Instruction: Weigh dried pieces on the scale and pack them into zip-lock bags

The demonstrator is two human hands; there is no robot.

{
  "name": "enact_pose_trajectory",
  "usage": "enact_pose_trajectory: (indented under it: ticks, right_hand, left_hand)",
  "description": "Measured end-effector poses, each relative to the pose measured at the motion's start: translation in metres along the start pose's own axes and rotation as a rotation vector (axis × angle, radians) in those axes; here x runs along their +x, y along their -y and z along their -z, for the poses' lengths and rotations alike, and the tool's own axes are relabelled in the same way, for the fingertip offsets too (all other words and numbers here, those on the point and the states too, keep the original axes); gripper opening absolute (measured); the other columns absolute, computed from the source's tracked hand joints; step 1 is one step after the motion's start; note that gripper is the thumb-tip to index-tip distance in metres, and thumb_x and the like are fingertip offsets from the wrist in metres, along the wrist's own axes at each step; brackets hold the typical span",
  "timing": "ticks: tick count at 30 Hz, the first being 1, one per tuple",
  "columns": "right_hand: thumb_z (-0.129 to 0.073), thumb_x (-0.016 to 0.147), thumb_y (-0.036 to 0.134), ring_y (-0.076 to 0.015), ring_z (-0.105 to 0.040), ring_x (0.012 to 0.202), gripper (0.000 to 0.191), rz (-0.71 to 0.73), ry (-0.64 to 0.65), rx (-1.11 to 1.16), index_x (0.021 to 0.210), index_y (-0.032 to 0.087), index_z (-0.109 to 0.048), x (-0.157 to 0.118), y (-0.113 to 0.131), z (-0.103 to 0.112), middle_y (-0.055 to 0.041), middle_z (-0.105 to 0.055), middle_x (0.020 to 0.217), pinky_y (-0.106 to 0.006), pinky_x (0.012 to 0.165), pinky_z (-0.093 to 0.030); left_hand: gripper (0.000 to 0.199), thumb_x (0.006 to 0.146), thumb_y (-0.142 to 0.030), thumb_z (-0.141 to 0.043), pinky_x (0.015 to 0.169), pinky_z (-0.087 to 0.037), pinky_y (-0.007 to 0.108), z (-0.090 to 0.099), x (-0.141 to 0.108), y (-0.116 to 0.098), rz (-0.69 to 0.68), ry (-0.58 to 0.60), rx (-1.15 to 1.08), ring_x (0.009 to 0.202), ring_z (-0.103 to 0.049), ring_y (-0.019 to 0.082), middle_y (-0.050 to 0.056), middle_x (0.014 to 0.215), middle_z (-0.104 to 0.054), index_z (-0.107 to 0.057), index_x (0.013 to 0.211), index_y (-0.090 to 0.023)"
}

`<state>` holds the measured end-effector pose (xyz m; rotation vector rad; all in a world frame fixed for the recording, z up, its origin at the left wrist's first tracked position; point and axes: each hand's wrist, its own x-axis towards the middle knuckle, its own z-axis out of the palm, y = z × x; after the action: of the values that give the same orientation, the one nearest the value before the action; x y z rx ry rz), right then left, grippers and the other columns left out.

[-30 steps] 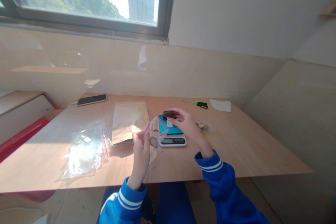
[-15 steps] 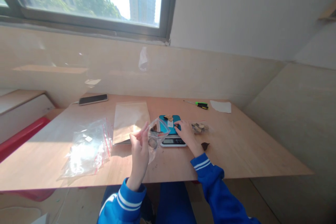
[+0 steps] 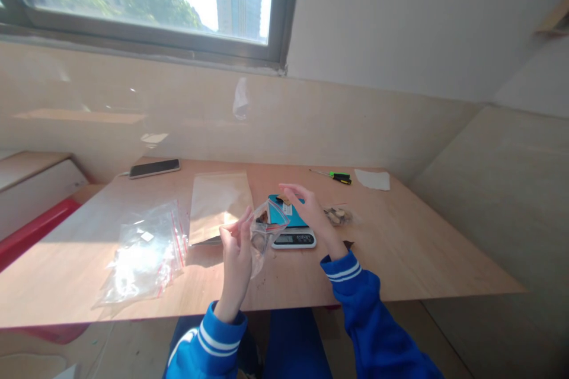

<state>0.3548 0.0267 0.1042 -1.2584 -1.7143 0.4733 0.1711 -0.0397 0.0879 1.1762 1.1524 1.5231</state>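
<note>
Clear plastic in the narrow pinch of the fingers of the left hand (image 3: 237,250): holds a small zip bag (image 3: 262,253) with a red-lined mouth, in front of the left part of the scale (image 3: 294,240). With the right hand (image 3: 312,208), reaches over the blue platform (image 3: 288,220), fingers extended and close together, just beside a brown piece (image 3: 284,200) lying there; cannot tell if touching or gripping anything. Near the right wrist, see a dark piece (image 3: 349,244) and, farther back, a bag of pale pieces (image 3: 338,216). To the left, find a brown paper bag (image 3: 220,204), then overlapping clear bags (image 3: 149,257). Toward the back of the table (image 3: 422,249), see a phone (image 3: 154,169), screwdrivers (image 3: 340,177) and white paper (image 3: 372,180).
</note>
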Motion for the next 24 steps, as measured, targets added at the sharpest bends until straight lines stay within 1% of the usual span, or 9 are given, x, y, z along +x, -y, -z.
enact_pose_trajectory:
  ticks: [4,6,9,12,15,19,20,22,24]
  right_hand:
    - [-0.052,0.09,0.028,-0.0236,-0.055,0.117,0.03,-0.075,-0.012,-0.383,0.116,0.019,-0.062,0.006,-0.044,-0.016,-0.011,-0.064,0.122,-0.041,0.101,-0.04]
    - [-0.058,0.085,0.023,-0.0271,-0.054,0.115,0.031,-0.096,0.003,-0.451,0.115,0.018,-0.062,0.006,-0.06,-0.023,-0.013,-0.064,0.12,-0.045,0.1,-0.039]
    - [-0.058,0.084,0.019,-0.0281,-0.055,0.11,0.026,-0.106,-0.009,-0.482,0.109,0.017,-0.063,0.006,-0.068,-0.027,-0.0141,-0.066,0.114,-0.046,0.097,-0.039]
    - [-0.057,0.083,0.019,-0.0271,-0.058,0.103,0.018,-0.112,-0.033,-0.504,0.099,0.018,-0.065,0.006,-0.067,-0.023,-0.0124,-0.068,0.104,-0.045,0.093,-0.039]
    - [-0.056,0.084,0.021,-0.0256,-0.06,0.098,0.011,-0.101,-0.075,-0.484,0.091,0.019,-0.065,0.008,-0.054,-0.014,-0.0098,-0.068,0.097,-0.044,0.09,-0.042]
    - [-0.059,0.084,0.03,-0.0204,-0.063,0.089,0.016,-0.01,-0.232,-0.108,0.096,0.02,-0.065,0.006,-0.01,0.001,-0.007,-0.069,0.098,-0.035,0.081,-0.05]
    - [-0.06,0.084,0.032,-0.0196,-0.064,0.09,0.018,0.016,-0.223,-0.014,0.098,0.021,-0.065,0.005,0.003,0.005,-0.0062,-0.069,0.1,-0.034,0.081,-0.051]
    - [-0.059,0.086,0.034,-0.0186,-0.063,0.097,0.018,0.059,-0.107,0.117,0.098,0.023,-0.066,0.0,0.025,0.012,-0.004,-0.069,0.104,-0.033,0.086,-0.051]
    - [-0.056,0.088,0.036,-0.0184,-0.062,0.104,0.019,0.066,-0.007,0.2,0.098,0.024,-0.067,-0.007,0.037,0.018,-0.0029,-0.068,0.107,-0.033,0.091,-0.049]
  left_hand:
    - [0.033,0.091,-0.046,-0.045,0.095,-0.048,0.046,0.002,-0.002,0.003,0.004,0.002,-0.027,0.116,-0.059,0.026,0.015,0.126,-0.063,-0.05,0.112,-0.021]
    - [0.029,0.091,-0.045,-0.046,0.096,-0.047,0.048,0.002,-0.002,0.006,0.005,0.002,-0.062,0.119,-0.058,0.027,0.016,0.129,-0.061,-0.048,0.107,-0.022]
    - [0.026,0.09,-0.045,-0.048,0.096,-0.048,0.048,0.002,-0.003,0.007,0.012,0.012,-0.116,0.119,-0.058,0.027,0.016,0.13,-0.06,-0.046,0.102,-0.023]
    - [0.025,0.09,-0.047,-0.048,0.094,-0.051,0.047,0.002,-0.003,0.003,0.018,0.014,-0.117,0.117,-0.06,0.027,0.013,0.128,-0.062,-0.048,0.1,-0.024]
    - [0.027,0.089,-0.05,-0.047,0.087,-0.054,0.045,0.003,-0.003,-0.002,0.032,0.015,-0.092,0.113,-0.062,0.027,0.01,0.127,-0.064,-0.049,0.099,-0.025]
    - [0.035,0.088,-0.052,-0.049,0.082,-0.056,0.041,0.001,-0.002,-0.003,0.087,0.04,-0.146,0.107,-0.066,0.025,0.013,0.127,-0.064,-0.049,0.105,-0.022]
    - [0.037,0.088,-0.052,-0.049,0.082,-0.056,0.04,0.0,-0.001,-0.002,0.104,0.055,-0.182,0.106,-0.066,0.025,0.014,0.127,-0.063,-0.049,0.107,-0.02]
    - [0.04,0.089,-0.051,-0.048,0.086,-0.055,0.041,-0.001,0.002,0.002,0.128,0.088,-0.254,0.107,-0.065,0.025,0.016,0.128,-0.062,-0.05,0.112,-0.018]
    - [0.042,0.089,-0.052,-0.048,0.088,-0.053,0.042,-0.001,0.004,0.005,0.136,0.115,-0.296,0.109,-0.064,0.026,0.017,0.129,-0.061,-0.051,0.113,-0.018]
